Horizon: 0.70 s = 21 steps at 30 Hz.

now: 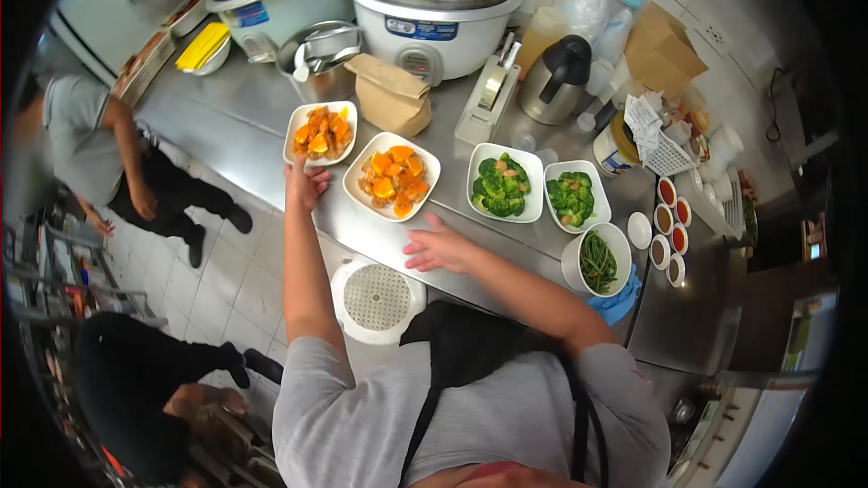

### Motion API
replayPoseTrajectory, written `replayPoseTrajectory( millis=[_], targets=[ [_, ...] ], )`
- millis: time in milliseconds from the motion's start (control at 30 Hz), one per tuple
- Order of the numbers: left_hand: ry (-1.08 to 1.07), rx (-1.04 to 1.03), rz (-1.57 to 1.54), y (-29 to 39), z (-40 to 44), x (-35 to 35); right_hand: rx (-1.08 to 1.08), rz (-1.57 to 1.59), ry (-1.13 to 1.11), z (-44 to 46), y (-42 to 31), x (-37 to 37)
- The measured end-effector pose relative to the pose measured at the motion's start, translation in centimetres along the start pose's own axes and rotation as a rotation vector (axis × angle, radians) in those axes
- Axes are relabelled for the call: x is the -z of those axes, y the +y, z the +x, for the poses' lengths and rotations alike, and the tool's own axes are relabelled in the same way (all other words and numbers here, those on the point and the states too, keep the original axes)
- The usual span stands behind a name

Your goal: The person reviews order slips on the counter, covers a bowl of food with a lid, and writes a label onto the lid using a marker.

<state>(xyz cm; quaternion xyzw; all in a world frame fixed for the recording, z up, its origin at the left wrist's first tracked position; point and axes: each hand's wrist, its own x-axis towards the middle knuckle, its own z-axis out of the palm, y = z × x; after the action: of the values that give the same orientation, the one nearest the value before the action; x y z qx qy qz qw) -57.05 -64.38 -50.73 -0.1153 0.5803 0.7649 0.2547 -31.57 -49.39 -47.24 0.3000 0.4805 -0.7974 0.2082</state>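
Observation:
My left hand (pixel 306 184) is at the near rim of a squarish white bowl (pixel 294 152), its thumb on the edge and its other fingers curled just below. Glazed fried pieces with orange chunks (pixel 323 131) fill that bowl. Beside it stands a second white bowl (pixel 360 201) of similar food. My right hand (pixel 438 246) hovers at the counter's front edge, below this second bowl, fingers spread and holding nothing. Farther right are two white bowls of broccoli (pixel 500 185) (pixel 571 198) and a round bowl of green beans (pixel 598 260).
Behind the bowls stand a brown paper bag (pixel 389 95), rice cookers (pixel 432 23), a tape dispenser (pixel 488 98) and a steel jug (pixel 554 81). Several sauce cups (pixel 667 217) sit right. Below the counter is a round perforated white stool (pixel 378 298). Two people (pixel 86 126) (pixel 136 380) are at left.

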Motion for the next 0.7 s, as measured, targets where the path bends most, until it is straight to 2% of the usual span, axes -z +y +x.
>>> replayPoseTrajectory(
  millis=[100, 167, 267, 300, 367, 400, 433, 500, 567, 600, 633, 667, 700],
  targets=[
    [-0.028, -0.124, 0.138, -0.9, 1.6, -0.3, 0.058, 0.122, 0.122, 4.2, -0.9, -1.7],
    [-0.058, -0.084, 0.130, -1.3, 2.5, 0.3, 0.103, 0.276, 0.201, 6.3, -0.3, -2.1],
    [-0.142, -0.105, 0.114, -2.4, 3.1, 1.3, 0.197, 0.393, 0.203, 7.1, -0.3, -1.7],
    [-0.092, -0.105, 0.148, -2.3, 3.2, 1.0, 0.227, 0.383, 0.187, 7.2, -0.1, -1.2],
    [-0.093, -0.165, 0.184, -2.2, 2.2, 0.5, 0.168, 0.448, 0.270, 6.8, 0.4, -1.1],
    [-0.035, -0.194, 0.195, -1.7, -0.1, -0.8, 0.116, 0.492, 0.203, 6.3, 0.9, -0.7],
    [-0.010, -0.153, 0.103, -2.9, 1.9, 0.7, 0.064, 0.525, 0.123, 5.7, 1.1, -0.4],
    [-0.014, -0.143, 0.089, -3.1, 1.2, 1.1, 0.071, 0.459, 0.043, 3.0, 1.8, 0.3],
    [0.039, -0.191, 0.094, -2.4, -4.0, -1.5, 0.086, 0.461, 0.034, -1.5, 1.8, 1.1],
    [-0.024, -0.232, 0.052, -2.1, -7.7, -3.2, 0.155, 0.451, 0.015, -4.8, 1.5, 1.7],
    [0.018, -0.181, 0.069, -3.5, -3.5, 0.3, 0.165, 0.435, -0.039, -8.0, 1.1, 2.6],
    [-0.066, -0.209, 0.004, -4.1, -3.1, 1.2, 0.217, 0.428, -0.034, -11.2, 1.0, 3.5],
    [0.008, -0.144, 0.143, -4.6, 0.4, 4.8, 0.265, 0.418, -0.030, -14.4, 1.0, 4.5]
  ],
)
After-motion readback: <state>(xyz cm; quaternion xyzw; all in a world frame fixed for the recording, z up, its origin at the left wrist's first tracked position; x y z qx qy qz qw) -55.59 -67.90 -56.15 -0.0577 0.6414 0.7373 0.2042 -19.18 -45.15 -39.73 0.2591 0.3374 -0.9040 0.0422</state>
